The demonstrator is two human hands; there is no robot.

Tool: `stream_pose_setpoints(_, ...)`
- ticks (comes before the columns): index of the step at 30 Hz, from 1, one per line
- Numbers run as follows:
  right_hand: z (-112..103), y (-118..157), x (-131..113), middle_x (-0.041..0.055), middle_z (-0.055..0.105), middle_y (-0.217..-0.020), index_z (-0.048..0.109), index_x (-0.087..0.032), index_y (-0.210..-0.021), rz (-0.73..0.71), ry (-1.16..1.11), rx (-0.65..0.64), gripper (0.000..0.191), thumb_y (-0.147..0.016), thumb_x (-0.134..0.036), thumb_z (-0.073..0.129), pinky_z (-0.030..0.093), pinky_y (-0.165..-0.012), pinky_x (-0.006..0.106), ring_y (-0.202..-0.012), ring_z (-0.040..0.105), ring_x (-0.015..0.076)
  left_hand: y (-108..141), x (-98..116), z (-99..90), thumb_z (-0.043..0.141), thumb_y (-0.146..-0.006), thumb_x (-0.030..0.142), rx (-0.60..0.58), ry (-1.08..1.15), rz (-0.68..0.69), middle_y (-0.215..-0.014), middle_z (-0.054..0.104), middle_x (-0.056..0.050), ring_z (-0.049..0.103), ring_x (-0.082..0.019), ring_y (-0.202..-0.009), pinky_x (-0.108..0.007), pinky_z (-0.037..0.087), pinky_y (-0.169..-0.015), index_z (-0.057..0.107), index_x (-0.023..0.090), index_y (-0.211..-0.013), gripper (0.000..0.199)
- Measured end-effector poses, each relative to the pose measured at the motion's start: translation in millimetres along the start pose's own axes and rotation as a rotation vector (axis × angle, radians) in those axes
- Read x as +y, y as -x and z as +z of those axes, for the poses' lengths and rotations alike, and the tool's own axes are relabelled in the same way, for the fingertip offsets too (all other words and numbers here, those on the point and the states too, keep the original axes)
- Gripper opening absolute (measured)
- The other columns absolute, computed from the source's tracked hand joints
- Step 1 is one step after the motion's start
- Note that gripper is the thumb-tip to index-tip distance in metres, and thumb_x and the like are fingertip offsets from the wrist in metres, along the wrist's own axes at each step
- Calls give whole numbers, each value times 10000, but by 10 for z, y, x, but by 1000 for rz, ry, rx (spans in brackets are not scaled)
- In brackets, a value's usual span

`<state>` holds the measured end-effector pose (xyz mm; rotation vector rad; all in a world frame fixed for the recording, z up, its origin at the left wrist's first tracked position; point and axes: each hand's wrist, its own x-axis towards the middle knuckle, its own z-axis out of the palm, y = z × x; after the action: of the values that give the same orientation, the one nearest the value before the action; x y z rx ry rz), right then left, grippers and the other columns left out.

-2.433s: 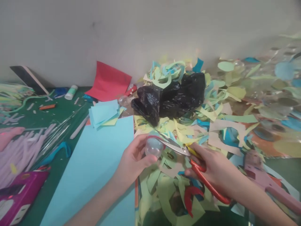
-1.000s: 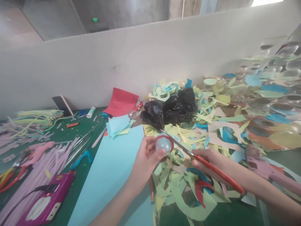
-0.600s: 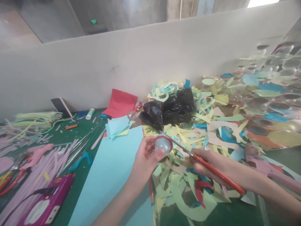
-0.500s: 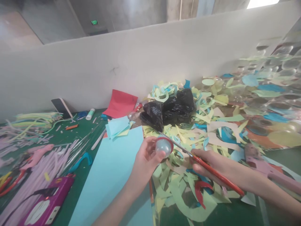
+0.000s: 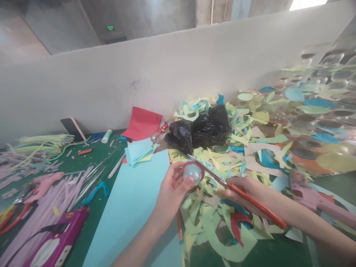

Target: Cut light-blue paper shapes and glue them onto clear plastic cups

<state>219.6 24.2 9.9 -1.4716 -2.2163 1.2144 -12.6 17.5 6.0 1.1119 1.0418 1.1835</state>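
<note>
My left hand (image 5: 174, 185) grips a clear plastic ball (image 5: 192, 173) between thumb and fingers, its red rim turned toward the right. My right hand (image 5: 246, 187) is closed around the red handles of the scissors (image 5: 236, 190) — their blades slant to the far left, just beside that rim. I can't tell whether they touch it. Under my left wrist lies 1 large blue sheet (image 5: 128, 218), with smaller blue pieces (image 5: 139, 150) at its far end. Paper scraps (image 5: 219, 235) spread below the ball and to the right — beyond them sits 1 black bag (image 5: 210, 124). Near right, 1 pink glue gun (image 5: 311, 198) lies beside my forearm.
</note>
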Motion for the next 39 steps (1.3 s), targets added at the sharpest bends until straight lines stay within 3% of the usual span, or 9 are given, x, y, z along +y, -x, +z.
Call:
stream_pose_setpoints(9,-82,47,-92,-47,411,-579,427,-207,-753,19,22,-51,501,-845,-698,461,253,-430,222,-454,352,90,-43,4,-74,710,-760,455,-10,-79,49,-1087,660,-68,617,-217,-984,-287,487,-776,594,244,-1096,414)
stream_pose_setpoints(15,-85,2,-9,-41,402,-539,431,-202,-656,19,76,-8,549,-834,-720,446,245,-451,231,-458,345,97,-58,10,-124,702,-773,432,-31,-110,11,-1181,632,-71,602,-221,-1056,-290,482,-831,589,248,-1138,424)
stream_pose_setpoints(22,-62,-18,17,-48,358,-523,394,-201,-625,-9,95,6,565,-850,-720,415,224,-471,239,-461,303,94,-80,-9,-96,752,-718,451,27,26,-13,-1024,650,-60,630,-207,-975,-300,478,-819,465,227,-1196,600)
stream_pose_setpoints(31,-39,7,38,-43,350,-572,400,-193,-647,-70,23,-22,569,-869,-716,379,234,-472,235,-495,295,89,-60,-6,-61,733,-739,475,-11,75,-58,-1072,645,-70,628,-211,-982,-307,468,-812,462,234,-1127,531)
stream_pose_setpoints(39,-67,-16,43,-46,371,-559,404,-194,-653,-16,69,-32,534,-867,-683,437,199,-464,238,-477,282,84,-76,9,-102,739,-732,476,-42,28,-38,-1090,639,-75,626,-210,-1005,-277,467,-794,440,223,-1132,560)
